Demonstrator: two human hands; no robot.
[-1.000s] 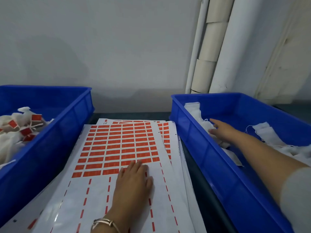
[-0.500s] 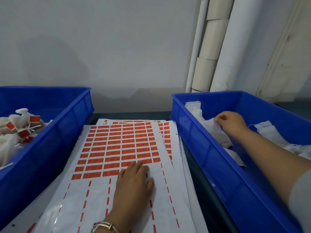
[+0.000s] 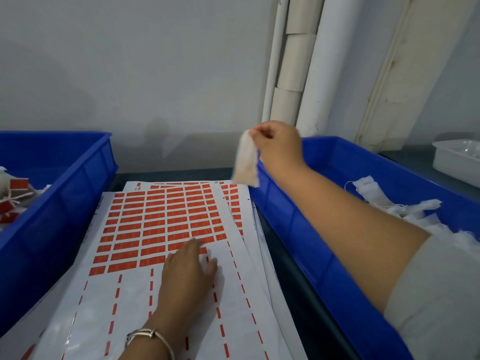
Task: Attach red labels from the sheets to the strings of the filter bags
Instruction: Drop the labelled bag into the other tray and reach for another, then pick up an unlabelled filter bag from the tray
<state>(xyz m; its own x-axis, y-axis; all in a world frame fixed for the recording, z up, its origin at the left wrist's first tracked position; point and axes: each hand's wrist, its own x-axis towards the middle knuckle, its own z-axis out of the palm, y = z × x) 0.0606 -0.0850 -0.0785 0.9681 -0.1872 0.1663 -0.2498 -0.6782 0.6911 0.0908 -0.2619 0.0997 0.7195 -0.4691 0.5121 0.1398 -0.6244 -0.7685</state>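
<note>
Since the earlier frames the right hand has been raised out of the right blue bin, and a filter bag has been lifted with it to a spot above the bin's near-left corner. That bag is seen as a small, pale, slightly blurred pouch hanging downward from the fingers; its string cannot be made out. It is pinched at its top edge between curled fingertips and thumb, with the forearm stretched forward across the bin and a grey sleeve pushed up above the elbow.

The left hand is laid flat, palm down, on the top label sheet, its straight fingers held together and touching the lowest rows of red labels; nothing is gripped by it. A silver bracelet is worn on that wrist. The labels are set out in an orange-red grid on white backing, with dashed red strips left below where rows are bare. More sheets are stacked beneath, fanned to the right on the dark tabletop.

More white filter bags are heaped in the right bin. In the left blue bin, bags already bearing red labels are piled. Cardboard tubes are leaned against the wall, and a white tray is seen at the far right
</note>
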